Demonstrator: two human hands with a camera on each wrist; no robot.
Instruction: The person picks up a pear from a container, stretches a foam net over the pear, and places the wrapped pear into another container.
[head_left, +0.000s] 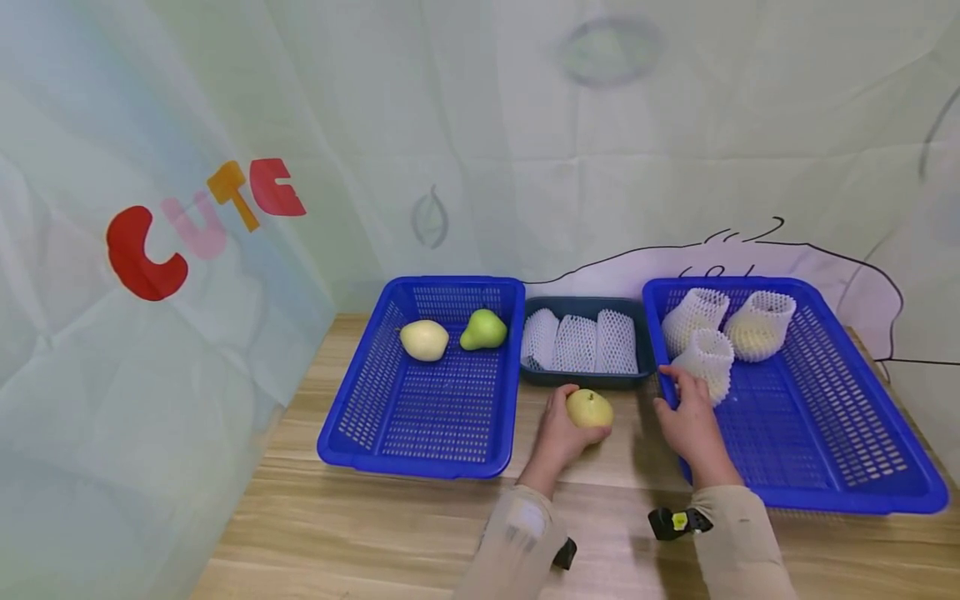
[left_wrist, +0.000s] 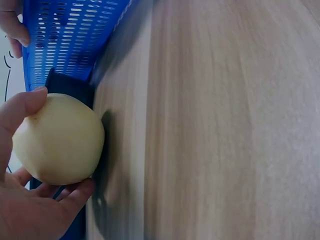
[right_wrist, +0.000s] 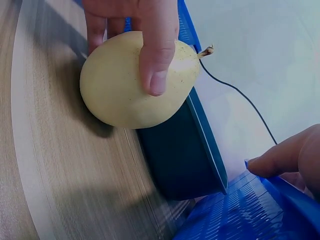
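Note:
My left hand holds a pale yellow pear in front of the dark green tray, fingers and thumb on opposite sides of it. In the right wrist view its stem points toward the backdrop and the thumb lies across its side. My right hand is at the left rim of the right blue basket, thumb and forefinger spread apart, a fingertip touching the rim. Just beyond that hand, inside the basket, stands a pear in a white foam net. Behind it are two more netted pears.
The left blue basket contains a pale yellow pear and a green pear. Three white foam nets lie side by side in the tray between the baskets. A printed cloth backdrop rises behind the wooden table.

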